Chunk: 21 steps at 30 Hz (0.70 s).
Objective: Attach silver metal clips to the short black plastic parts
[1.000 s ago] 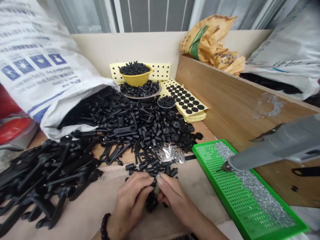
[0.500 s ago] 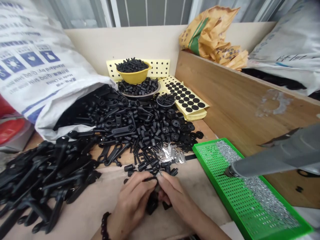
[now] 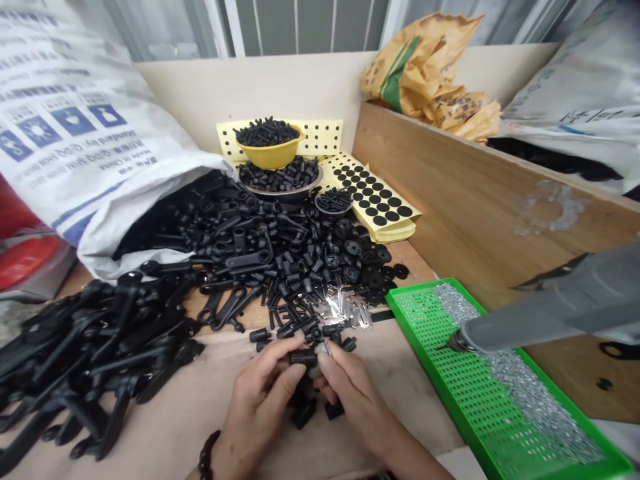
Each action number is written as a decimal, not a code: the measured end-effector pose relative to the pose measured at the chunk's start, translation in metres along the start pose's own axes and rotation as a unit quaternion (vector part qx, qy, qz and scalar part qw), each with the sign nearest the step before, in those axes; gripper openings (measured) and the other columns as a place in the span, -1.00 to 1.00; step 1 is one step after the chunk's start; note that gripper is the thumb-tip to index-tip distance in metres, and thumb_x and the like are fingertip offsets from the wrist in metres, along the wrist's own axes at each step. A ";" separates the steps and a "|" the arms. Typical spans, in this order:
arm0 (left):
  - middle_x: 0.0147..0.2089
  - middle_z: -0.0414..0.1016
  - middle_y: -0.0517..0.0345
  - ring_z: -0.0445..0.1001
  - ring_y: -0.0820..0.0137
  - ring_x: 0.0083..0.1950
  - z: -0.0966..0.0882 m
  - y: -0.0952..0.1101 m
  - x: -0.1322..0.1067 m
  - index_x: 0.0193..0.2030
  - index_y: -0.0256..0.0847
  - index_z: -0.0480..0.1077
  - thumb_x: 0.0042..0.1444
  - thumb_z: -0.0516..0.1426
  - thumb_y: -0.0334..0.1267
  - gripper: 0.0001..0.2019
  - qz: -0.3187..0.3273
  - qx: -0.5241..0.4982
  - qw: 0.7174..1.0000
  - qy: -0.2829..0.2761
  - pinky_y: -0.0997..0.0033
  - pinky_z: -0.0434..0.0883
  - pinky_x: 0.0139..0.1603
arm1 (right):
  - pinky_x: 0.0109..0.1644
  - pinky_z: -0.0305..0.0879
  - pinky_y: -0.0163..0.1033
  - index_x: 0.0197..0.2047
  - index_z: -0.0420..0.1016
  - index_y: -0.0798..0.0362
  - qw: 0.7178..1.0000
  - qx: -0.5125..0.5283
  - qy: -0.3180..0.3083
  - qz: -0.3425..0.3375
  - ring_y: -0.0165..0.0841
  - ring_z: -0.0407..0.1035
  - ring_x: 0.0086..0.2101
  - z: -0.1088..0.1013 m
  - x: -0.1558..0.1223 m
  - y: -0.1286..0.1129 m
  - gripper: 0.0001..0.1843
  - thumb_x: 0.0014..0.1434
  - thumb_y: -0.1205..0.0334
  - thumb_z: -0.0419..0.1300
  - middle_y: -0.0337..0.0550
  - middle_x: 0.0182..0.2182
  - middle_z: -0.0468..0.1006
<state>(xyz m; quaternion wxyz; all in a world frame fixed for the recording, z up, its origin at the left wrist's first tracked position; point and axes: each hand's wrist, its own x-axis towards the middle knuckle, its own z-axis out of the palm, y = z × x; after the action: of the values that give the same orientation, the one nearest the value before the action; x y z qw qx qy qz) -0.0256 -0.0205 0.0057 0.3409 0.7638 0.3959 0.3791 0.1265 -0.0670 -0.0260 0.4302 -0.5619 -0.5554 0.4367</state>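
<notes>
Our bench (image 3: 170, 427) is a pale board, and nearest to us both hands meet just above it. Our left hand (image 3: 260, 397), with a dark bead bracelet (image 3: 205, 455) at the wrist, and our right hand (image 3: 350, 393) are closed fingertip to fingertip on a short black sleeve (image 3: 303, 358), which lies crosswise between them; we cannot tell how either hand meets the larger black piece (image 3: 303, 412) just below the fingers. To the left sprawls a heap of long black levers (image 3: 90, 347). To the right lies a green perforated tray (image 3: 435, 333) with a band of small silver screws (image 3: 525, 400) running along it, and the tip of a grey power driver (image 3: 550, 313) hangs over that band. Just beyond our fingers is a little cluster of shiny metal clips (image 3: 345, 310), then a wide spill of mixed black parts (image 3: 280, 253) pouring from the mouth of a white printed sack (image 3: 75, 153). Farther back a yellow bowl (image 3: 273, 158) full of black pins stands in a metal dish (image 3: 287, 195) with more of them, next to yellow sheets of round black pads (image 3: 375, 200). A slanting wooden board (image 3: 475, 200) rises at right, with a crumpled brown paper bag (image 3: 425, 73) behind it.
</notes>
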 end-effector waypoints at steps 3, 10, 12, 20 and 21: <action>-0.39 0.55 0.17 0.48 0.40 -0.42 -0.001 0.002 0.000 -0.19 -0.17 0.48 0.08 0.13 -0.26 -0.83 -0.046 -0.023 0.999 -0.001 0.55 0.41 -0.48 | -0.34 0.21 -0.31 -0.35 0.24 0.03 0.995 -0.061 0.023 -0.073 -0.38 0.30 -0.42 -0.001 0.001 -0.003 -0.70 0.32 0.15 -0.19 -0.22 -0.47 0.39; -0.44 0.52 0.21 0.44 0.44 -0.47 0.000 0.003 -0.002 -0.24 -0.16 0.50 0.06 0.15 -0.26 -0.85 -0.112 -0.089 0.990 -0.011 0.56 0.40 -0.48 | -0.35 0.19 -0.29 -0.40 0.16 0.03 0.944 -0.195 0.082 -0.253 -0.36 0.28 -0.45 0.001 0.002 -0.001 -0.75 0.28 0.33 -0.21 -0.19 -0.51 0.35; -0.38 0.54 0.18 0.47 0.42 -0.42 0.001 0.003 -0.001 -0.25 -0.16 0.50 0.06 0.15 -0.29 -0.87 -0.095 -0.082 0.992 -0.004 0.53 0.43 -0.40 | -0.40 0.16 -0.31 -0.42 0.15 0.02 0.960 -0.167 0.066 -0.216 -0.39 0.25 -0.51 0.001 0.000 -0.002 -0.73 0.29 0.29 -0.21 -0.23 -0.55 0.33; -0.27 0.53 0.19 0.50 0.46 -0.26 -0.001 0.006 0.002 -0.23 -0.14 0.45 0.08 0.11 -0.47 -0.81 0.048 -0.031 0.998 -0.027 0.61 0.43 -0.22 | -0.48 0.14 -0.39 -0.45 0.24 0.05 0.991 0.113 -0.024 0.061 -0.44 0.21 -0.49 0.004 -0.004 0.000 -0.56 0.25 -0.09 -0.15 -0.27 -0.56 0.26; -0.26 0.52 0.18 0.49 0.47 -0.25 -0.002 0.005 0.001 -0.21 -0.15 0.44 0.08 0.11 -0.48 -0.80 0.061 -0.020 0.998 -0.030 0.62 0.43 -0.20 | -0.47 0.14 -0.40 -0.44 0.24 0.06 0.990 0.120 -0.021 0.067 -0.44 0.21 -0.47 0.004 -0.004 0.002 -0.56 0.24 -0.11 -0.12 -0.26 -0.54 0.26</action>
<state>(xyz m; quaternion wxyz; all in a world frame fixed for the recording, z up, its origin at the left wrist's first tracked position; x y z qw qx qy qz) -0.0246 -0.0212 0.0111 0.3443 0.7903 0.3308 0.3840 0.1227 -0.0711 -0.0284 0.4524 -0.5332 -0.4690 0.5396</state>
